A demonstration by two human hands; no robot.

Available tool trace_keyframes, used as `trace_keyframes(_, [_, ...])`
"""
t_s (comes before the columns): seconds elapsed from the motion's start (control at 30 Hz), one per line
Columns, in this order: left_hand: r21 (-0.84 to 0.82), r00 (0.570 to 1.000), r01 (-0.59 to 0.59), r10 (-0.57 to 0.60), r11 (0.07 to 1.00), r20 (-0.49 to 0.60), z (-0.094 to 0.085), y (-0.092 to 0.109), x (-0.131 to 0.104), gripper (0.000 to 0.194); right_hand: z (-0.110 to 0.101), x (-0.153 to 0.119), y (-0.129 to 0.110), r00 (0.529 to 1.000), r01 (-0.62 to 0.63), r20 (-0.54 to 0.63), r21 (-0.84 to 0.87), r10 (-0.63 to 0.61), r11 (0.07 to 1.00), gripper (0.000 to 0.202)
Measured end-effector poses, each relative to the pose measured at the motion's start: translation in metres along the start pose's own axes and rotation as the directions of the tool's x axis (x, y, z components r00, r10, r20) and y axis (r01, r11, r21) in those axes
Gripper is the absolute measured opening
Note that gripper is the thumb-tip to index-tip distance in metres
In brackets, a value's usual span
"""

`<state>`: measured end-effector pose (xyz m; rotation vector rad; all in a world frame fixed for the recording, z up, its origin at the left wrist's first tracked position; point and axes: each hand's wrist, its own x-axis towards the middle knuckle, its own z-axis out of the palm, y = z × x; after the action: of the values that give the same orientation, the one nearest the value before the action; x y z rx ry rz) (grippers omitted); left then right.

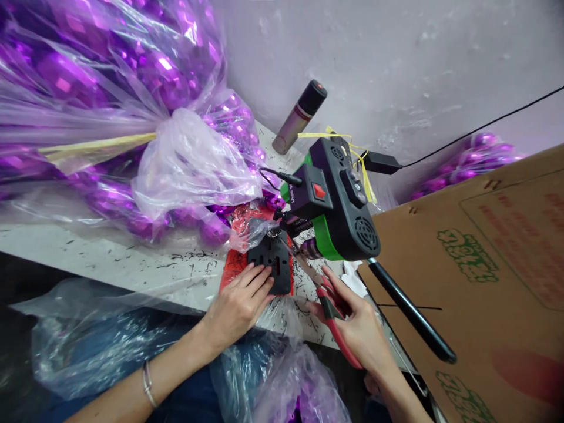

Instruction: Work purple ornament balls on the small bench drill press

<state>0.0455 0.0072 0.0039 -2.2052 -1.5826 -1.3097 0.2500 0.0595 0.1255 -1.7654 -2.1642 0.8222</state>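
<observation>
In the middle stands a black and green machine [346, 205] with a red switch and a long black lever [412, 311]. Its black slotted base plate [278, 279] rests on a red sheet [231, 271]. My left hand [238, 302] lies on the near left part of this plate, fingers stretched out. Red-handled scissors [337, 323] are gripped in my right hand [363, 332], their blades pointing up and left toward the machine's front. Clear plastic [259, 229] bunches by the plate's far edge, near the scissor tips. Whether the blades touch it I cannot tell.
Clear bags of shiny purple balls [163, 70] fill the left, one tied with yellow ribbon [106, 147]. A spray can [299, 117] stands behind. A cardboard box [476, 270] blocks the right. Black shreds litter the white table [154, 273]. Another plastic bag [286, 382] lies below.
</observation>
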Motion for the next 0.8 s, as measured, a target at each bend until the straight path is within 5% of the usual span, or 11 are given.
trace_keyframes(0.13, [-0.005, 1.000, 0.002, -0.002, 1.000, 0.001, 0.000, 0.000, 0.000, 0.024, -0.006, 0.002, -0.012, 0.982, -0.133, 0.161, 0.187, 0.103, 0.973, 0.079])
trace_keyframes(0.27, [-0.012, 1.000, 0.005, -0.005, 1.000, 0.009, -0.001, 0.000, 0.000, 0.024, -0.008, 0.000, -0.007, 0.988, -0.069, 0.145, 0.093, 0.055, 0.993, 0.073])
trace_keyframes(0.33, [-0.015, 1.000, 0.006, -0.006, 1.000, 0.008, -0.001, 0.000, 0.000, 0.024, -0.005, -0.002, 0.001, 0.995, 0.089, -0.030, -0.104, -0.093, 0.991, 0.069])
trace_keyframes(0.4, [-0.013, 1.000, 0.007, -0.007, 1.000, 0.005, -0.001, 0.000, 0.000, 0.024, -0.002, -0.004, 0.009, 0.926, 0.230, -0.195, -0.384, -0.322, 0.894, 0.071])
trace_keyframes(0.47, [-0.008, 1.000, 0.011, -0.011, 1.000, 0.001, -0.001, 0.001, 0.000, 0.024, 0.001, -0.003, 0.015, 0.839, 0.299, -0.219, -0.578, -0.498, 0.759, 0.076])
trace_keyframes(0.57, [-0.008, 1.000, 0.015, -0.015, 1.000, 0.005, -0.001, 0.001, 0.000, 0.024, 0.003, 0.001, 0.017, 0.797, 0.365, -0.181, -0.615, -0.576, 0.699, 0.078])
trace_keyframes(0.67, [-0.009, 1.000, 0.018, -0.018, 1.000, 0.008, 0.000, 0.001, 0.000, 0.024, 0.006, 0.004, 0.015, 0.817, 0.382, -0.202, -0.512, -0.540, 0.769, 0.070])
trace_keyframes(0.8, [-0.010, 1.000, 0.024, -0.024, 1.000, 0.019, 0.000, 0.001, -0.001, 0.024, 0.007, 0.002, 0.004, 0.975, 0.186, -0.087, -0.189, -0.205, 0.964, 0.067])
